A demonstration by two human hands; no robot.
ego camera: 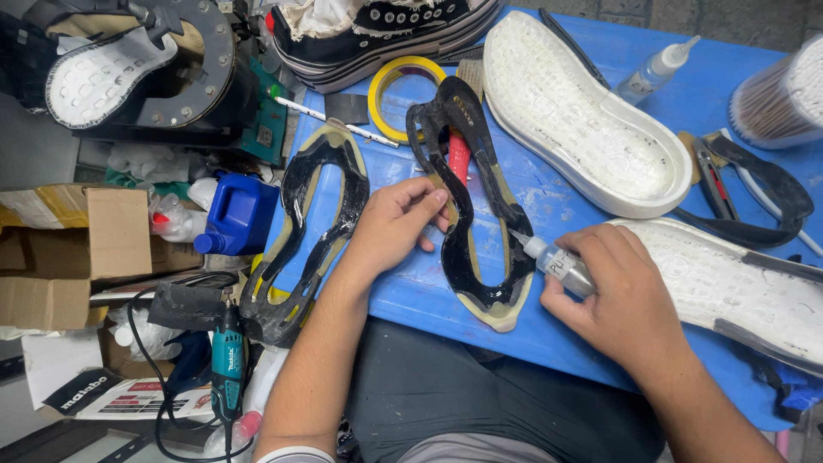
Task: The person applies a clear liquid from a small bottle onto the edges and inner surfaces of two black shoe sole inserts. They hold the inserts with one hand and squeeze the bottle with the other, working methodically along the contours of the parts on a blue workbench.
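Blue table (pixel 591 214) — black sole frame (pixel 467 206) lies lengthwise, toe away.

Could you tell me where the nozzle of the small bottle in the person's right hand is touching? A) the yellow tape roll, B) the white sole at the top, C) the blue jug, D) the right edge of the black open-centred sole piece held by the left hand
D: the right hand tilts the small glue bottle so its tip meets the right rim of the black sole piece, which the left hand steadies on the blue table.
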